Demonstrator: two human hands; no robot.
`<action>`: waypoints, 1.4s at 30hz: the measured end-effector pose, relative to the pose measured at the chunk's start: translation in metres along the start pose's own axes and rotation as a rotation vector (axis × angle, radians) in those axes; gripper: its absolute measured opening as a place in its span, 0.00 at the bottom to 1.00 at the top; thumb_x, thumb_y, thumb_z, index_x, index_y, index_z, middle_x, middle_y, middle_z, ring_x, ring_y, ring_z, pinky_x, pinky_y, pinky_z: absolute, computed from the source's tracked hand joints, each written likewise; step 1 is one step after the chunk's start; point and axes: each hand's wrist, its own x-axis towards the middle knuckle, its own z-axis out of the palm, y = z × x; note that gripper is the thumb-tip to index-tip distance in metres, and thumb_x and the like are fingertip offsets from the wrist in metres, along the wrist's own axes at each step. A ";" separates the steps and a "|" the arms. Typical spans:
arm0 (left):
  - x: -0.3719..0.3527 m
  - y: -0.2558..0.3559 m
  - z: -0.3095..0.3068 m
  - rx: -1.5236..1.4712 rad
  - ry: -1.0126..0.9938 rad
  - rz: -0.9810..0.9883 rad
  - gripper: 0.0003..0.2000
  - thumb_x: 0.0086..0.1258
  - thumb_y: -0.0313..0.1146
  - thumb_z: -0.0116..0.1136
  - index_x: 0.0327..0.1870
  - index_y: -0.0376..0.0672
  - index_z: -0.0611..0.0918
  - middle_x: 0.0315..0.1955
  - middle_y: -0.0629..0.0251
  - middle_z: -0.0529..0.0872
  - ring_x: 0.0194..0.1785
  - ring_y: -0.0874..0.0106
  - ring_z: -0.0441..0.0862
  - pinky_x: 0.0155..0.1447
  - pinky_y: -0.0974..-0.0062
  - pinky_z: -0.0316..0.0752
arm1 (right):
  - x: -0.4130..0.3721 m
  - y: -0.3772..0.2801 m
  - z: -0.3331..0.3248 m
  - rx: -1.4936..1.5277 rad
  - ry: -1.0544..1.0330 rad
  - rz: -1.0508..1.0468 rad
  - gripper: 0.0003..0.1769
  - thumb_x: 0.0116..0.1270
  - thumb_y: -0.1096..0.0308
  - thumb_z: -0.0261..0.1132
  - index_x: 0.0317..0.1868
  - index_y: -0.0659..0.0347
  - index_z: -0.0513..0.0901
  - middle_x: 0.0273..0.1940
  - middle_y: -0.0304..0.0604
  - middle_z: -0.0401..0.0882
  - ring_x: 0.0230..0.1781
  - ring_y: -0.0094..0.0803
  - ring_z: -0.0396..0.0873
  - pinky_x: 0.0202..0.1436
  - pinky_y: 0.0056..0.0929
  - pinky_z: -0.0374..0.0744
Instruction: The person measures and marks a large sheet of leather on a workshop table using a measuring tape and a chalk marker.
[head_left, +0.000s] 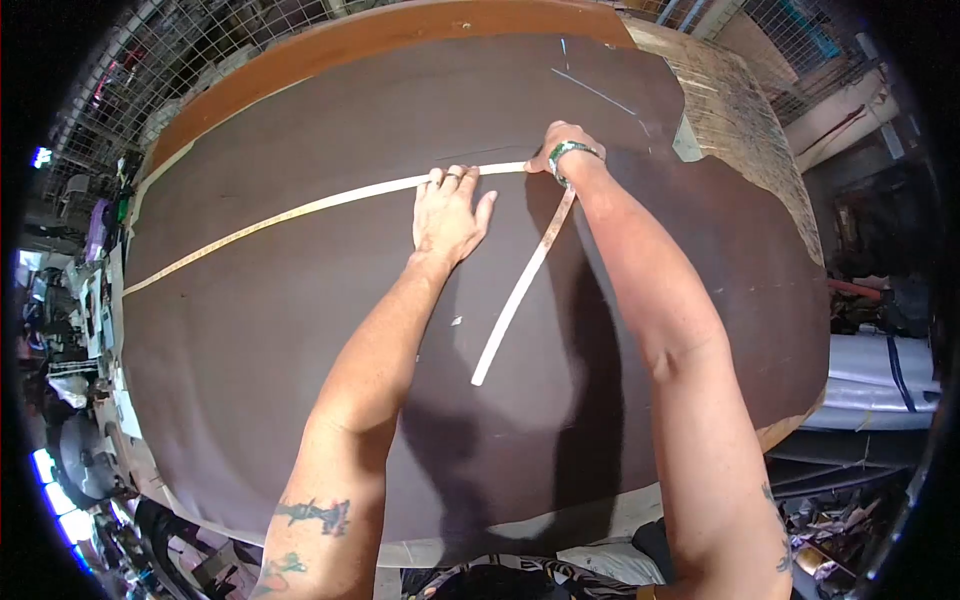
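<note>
A large brown sheet that looks like leather (270,370) is spread over the table. A pale measuring tape (300,210) runs across it from the left edge to my right hand, and its loose end slants back toward me. My left hand (448,215) lies flat, fingers stretched, with the fingertips at the tape. My right hand (566,146), with a beaded bracelet at the wrist, is closed on the tape where it turns; part of the tape is hidden beneath it. Thin light marks show on the sheet beyond my right hand.
An orange-brown piece of material (400,42) lies along the far edge. Bare wooden board (735,115) shows at the right. Rolls of material (870,375) are stacked at the lower right. Wire mesh (200,50) stands behind the table, and clutter lines the left side.
</note>
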 end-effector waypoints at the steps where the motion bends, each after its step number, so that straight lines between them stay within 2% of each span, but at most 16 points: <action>1: 0.001 0.002 -0.003 0.002 -0.043 -0.029 0.24 0.72 0.48 0.53 0.59 0.40 0.80 0.55 0.62 0.80 0.57 0.61 0.72 0.64 0.61 0.66 | 0.001 0.009 -0.004 0.022 -0.009 -0.032 0.37 0.50 0.49 0.79 0.60 0.54 0.82 0.60 0.48 0.81 0.61 0.44 0.79 0.63 0.41 0.78; 3: 0.002 0.004 -0.002 0.060 -0.039 -0.026 0.24 0.72 0.49 0.53 0.60 0.40 0.80 0.55 0.63 0.80 0.58 0.61 0.72 0.65 0.62 0.66 | 0.031 0.040 0.002 0.091 0.007 -0.169 0.39 0.47 0.52 0.79 0.58 0.61 0.81 0.58 0.55 0.81 0.60 0.48 0.79 0.63 0.41 0.78; 4: 0.003 0.006 -0.002 0.081 -0.043 -0.022 0.24 0.72 0.49 0.53 0.60 0.41 0.80 0.56 0.63 0.80 0.58 0.61 0.72 0.65 0.62 0.66 | 0.039 0.063 0.000 0.091 0.053 -0.303 0.45 0.46 0.50 0.78 0.58 0.75 0.77 0.53 0.63 0.81 0.56 0.54 0.80 0.59 0.39 0.79; 6: 0.004 0.008 -0.004 0.098 -0.096 -0.043 0.25 0.71 0.50 0.53 0.61 0.42 0.79 0.57 0.64 0.79 0.60 0.60 0.71 0.67 0.63 0.64 | 0.063 0.118 0.002 0.195 0.191 -0.486 0.47 0.49 0.54 0.78 0.63 0.77 0.72 0.52 0.61 0.82 0.56 0.48 0.81 0.58 0.35 0.79; 7: 0.005 0.009 -0.006 0.105 -0.107 -0.049 0.25 0.71 0.51 0.53 0.61 0.42 0.79 0.57 0.64 0.78 0.60 0.60 0.71 0.67 0.63 0.64 | 0.073 0.141 -0.005 0.243 0.104 -0.470 0.47 0.50 0.56 0.78 0.64 0.78 0.70 0.51 0.58 0.82 0.54 0.44 0.81 0.56 0.34 0.80; 10: 0.006 0.010 -0.005 0.118 -0.120 -0.057 0.26 0.71 0.51 0.54 0.62 0.42 0.78 0.57 0.64 0.78 0.60 0.61 0.70 0.67 0.63 0.64 | 0.077 0.194 -0.030 0.271 0.057 -0.412 0.52 0.48 0.50 0.78 0.65 0.78 0.69 0.64 0.64 0.73 0.67 0.49 0.71 0.71 0.35 0.69; 16: 0.006 0.009 -0.003 0.141 -0.107 -0.042 0.26 0.71 0.51 0.54 0.61 0.42 0.78 0.57 0.65 0.78 0.59 0.61 0.71 0.67 0.62 0.64 | 0.090 0.281 -0.061 0.137 0.151 -0.240 0.38 0.48 0.56 0.79 0.57 0.70 0.78 0.50 0.58 0.82 0.52 0.47 0.81 0.56 0.38 0.78; 18: 0.007 0.010 -0.002 0.146 -0.108 -0.039 0.26 0.70 0.52 0.54 0.61 0.42 0.78 0.57 0.65 0.78 0.59 0.62 0.71 0.67 0.63 0.64 | 0.101 0.320 -0.061 0.051 0.383 -0.125 0.32 0.51 0.59 0.77 0.54 0.70 0.79 0.46 0.54 0.85 0.47 0.45 0.84 0.52 0.37 0.80; 20: 0.007 0.010 -0.001 0.152 -0.106 -0.044 0.26 0.70 0.52 0.55 0.61 0.42 0.78 0.57 0.65 0.78 0.59 0.62 0.70 0.67 0.63 0.64 | 0.108 0.352 -0.062 0.359 0.474 -0.050 0.26 0.55 0.64 0.73 0.53 0.68 0.79 0.44 0.53 0.85 0.43 0.41 0.85 0.47 0.33 0.81; 22: 0.007 0.010 0.000 0.159 -0.111 -0.049 0.26 0.70 0.52 0.55 0.61 0.42 0.78 0.57 0.66 0.78 0.59 0.62 0.70 0.68 0.63 0.64 | 0.110 0.367 -0.072 0.468 0.369 0.117 0.22 0.58 0.70 0.67 0.54 0.67 0.78 0.43 0.53 0.84 0.42 0.37 0.85 0.45 0.31 0.82; 23: 0.006 0.009 -0.003 0.148 -0.119 -0.060 0.27 0.70 0.53 0.55 0.61 0.42 0.78 0.57 0.66 0.78 0.59 0.63 0.70 0.68 0.64 0.64 | 0.105 0.368 -0.076 0.518 0.318 0.205 0.20 0.60 0.73 0.64 0.54 0.66 0.78 0.43 0.53 0.83 0.41 0.35 0.85 0.44 0.31 0.82; 28: 0.006 0.008 0.000 0.165 -0.129 -0.066 0.27 0.70 0.53 0.55 0.62 0.42 0.78 0.57 0.66 0.78 0.59 0.62 0.70 0.69 0.63 0.63 | 0.035 0.275 -0.015 0.983 0.409 -0.371 0.18 0.63 0.80 0.62 0.54 0.63 0.76 0.40 0.47 0.83 0.38 0.27 0.83 0.41 0.27 0.82; 30: 0.005 0.007 0.000 0.183 -0.121 -0.056 0.28 0.70 0.54 0.55 0.62 0.42 0.78 0.57 0.66 0.78 0.59 0.62 0.70 0.69 0.63 0.63 | 0.010 0.225 0.016 0.793 0.428 -0.491 0.19 0.62 0.76 0.68 0.53 0.64 0.76 0.40 0.44 0.84 0.38 0.25 0.83 0.40 0.28 0.83; 34: 0.005 0.008 0.001 0.161 -0.114 -0.053 0.28 0.69 0.54 0.55 0.61 0.42 0.78 0.57 0.65 0.78 0.59 0.61 0.70 0.69 0.63 0.63 | -0.021 0.150 0.060 0.702 0.386 -0.597 0.17 0.61 0.75 0.69 0.50 0.64 0.76 0.39 0.46 0.83 0.36 0.35 0.84 0.41 0.32 0.83; 37: 0.005 0.006 0.000 0.145 -0.108 -0.051 0.28 0.69 0.55 0.55 0.61 0.42 0.78 0.57 0.65 0.78 0.59 0.61 0.70 0.68 0.63 0.63 | -0.029 0.135 0.072 0.561 0.486 -0.728 0.15 0.60 0.76 0.68 0.47 0.63 0.76 0.38 0.46 0.82 0.38 0.44 0.81 0.40 0.39 0.80; 42: 0.005 0.006 -0.001 0.142 -0.099 -0.054 0.28 0.69 0.55 0.56 0.61 0.42 0.78 0.57 0.65 0.78 0.59 0.61 0.70 0.68 0.62 0.63 | -0.033 0.134 0.072 0.532 0.480 -0.742 0.20 0.59 0.77 0.69 0.51 0.64 0.74 0.42 0.47 0.82 0.39 0.42 0.79 0.43 0.38 0.80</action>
